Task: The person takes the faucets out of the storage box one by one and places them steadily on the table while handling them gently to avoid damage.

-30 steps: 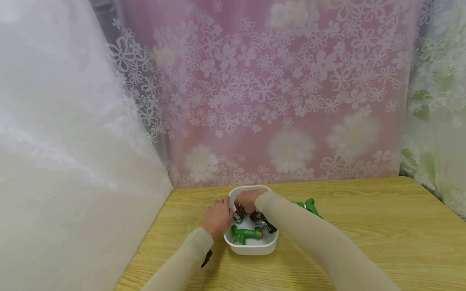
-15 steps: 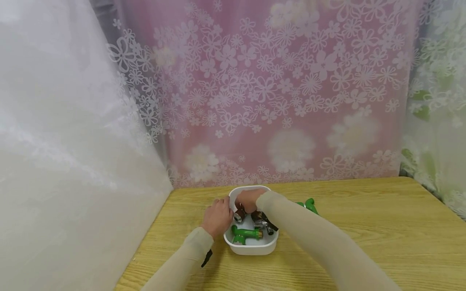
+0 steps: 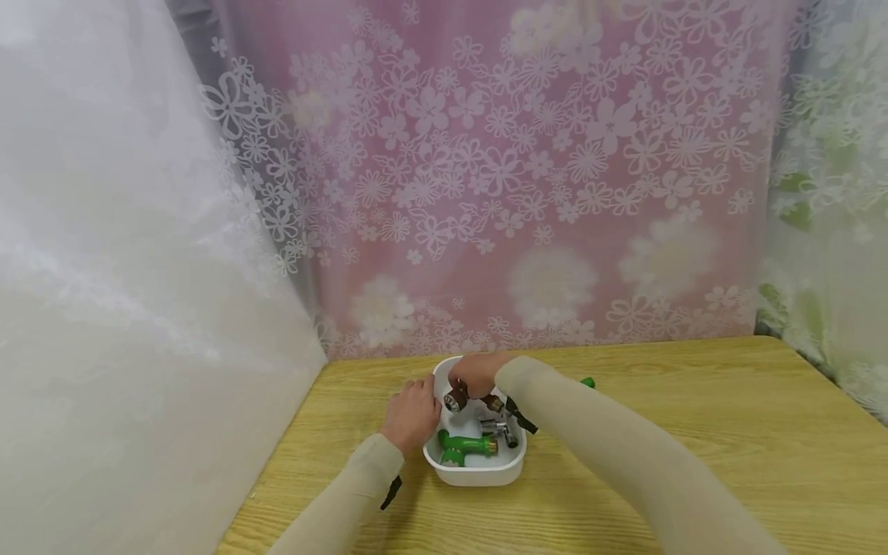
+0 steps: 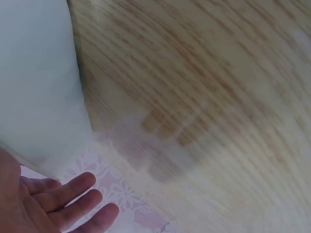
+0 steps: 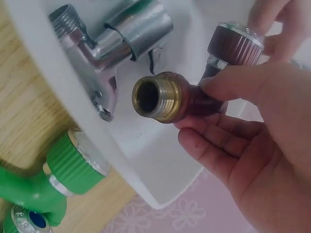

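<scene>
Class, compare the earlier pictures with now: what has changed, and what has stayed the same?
The right hand has risen a little, lifting the brown tap it grips higher in the white tub. The right sleeve now hides more of the green tap on the table. The left hand stays at the tub's side; the chrome tap and the second green tap still lie inside.

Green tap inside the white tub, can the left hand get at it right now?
Probably yes: the left hand rests against the white tub, and the green tap lies uncovered at its near end. The right hand, holding a brown tap, is farther back, so the way looks free.
</scene>
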Action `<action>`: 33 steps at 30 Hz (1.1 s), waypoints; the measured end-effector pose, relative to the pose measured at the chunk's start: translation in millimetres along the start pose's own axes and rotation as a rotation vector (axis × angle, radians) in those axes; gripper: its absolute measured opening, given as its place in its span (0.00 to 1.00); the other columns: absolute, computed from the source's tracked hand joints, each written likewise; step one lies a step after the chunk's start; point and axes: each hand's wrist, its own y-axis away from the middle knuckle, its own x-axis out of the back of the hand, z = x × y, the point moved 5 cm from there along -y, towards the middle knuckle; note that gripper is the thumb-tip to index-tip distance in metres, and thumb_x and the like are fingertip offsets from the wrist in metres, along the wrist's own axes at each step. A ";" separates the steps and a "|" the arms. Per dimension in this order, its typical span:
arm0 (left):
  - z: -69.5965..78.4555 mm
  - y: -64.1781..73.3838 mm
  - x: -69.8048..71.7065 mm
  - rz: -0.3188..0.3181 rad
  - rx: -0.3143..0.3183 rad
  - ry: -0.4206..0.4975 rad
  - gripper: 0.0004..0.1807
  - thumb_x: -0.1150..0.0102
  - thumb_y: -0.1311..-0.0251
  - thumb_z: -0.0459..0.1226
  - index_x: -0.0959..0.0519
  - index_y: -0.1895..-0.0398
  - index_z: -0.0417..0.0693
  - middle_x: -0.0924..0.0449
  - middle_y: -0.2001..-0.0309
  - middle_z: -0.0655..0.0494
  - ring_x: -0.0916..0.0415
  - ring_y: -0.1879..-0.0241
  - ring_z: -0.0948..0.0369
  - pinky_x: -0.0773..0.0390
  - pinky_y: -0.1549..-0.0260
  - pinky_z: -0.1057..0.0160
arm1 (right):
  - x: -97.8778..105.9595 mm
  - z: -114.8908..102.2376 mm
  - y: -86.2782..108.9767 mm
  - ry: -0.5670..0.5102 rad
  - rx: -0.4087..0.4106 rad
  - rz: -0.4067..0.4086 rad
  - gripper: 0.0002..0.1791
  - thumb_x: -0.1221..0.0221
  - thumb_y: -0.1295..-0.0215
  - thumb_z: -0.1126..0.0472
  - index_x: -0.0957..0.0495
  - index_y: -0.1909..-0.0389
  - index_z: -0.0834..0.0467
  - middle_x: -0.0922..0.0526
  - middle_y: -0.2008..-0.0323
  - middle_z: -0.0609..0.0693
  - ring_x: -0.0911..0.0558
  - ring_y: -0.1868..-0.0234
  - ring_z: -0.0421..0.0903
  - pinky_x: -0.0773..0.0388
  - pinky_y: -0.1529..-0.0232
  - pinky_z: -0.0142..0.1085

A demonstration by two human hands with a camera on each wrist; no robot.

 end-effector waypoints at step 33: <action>1.6 0.3 0.3 -0.008 -0.005 0.000 0.23 0.51 0.27 0.43 0.31 0.34 0.40 0.19 0.46 0.44 0.22 0.45 0.49 0.17 0.54 0.46 | 25.4 29.9 68.6 -0.187 0.050 -0.007 0.11 0.44 0.32 0.70 0.22 0.57 0.51 0.20 0.57 0.46 0.22 0.62 0.44 0.23 0.58 0.40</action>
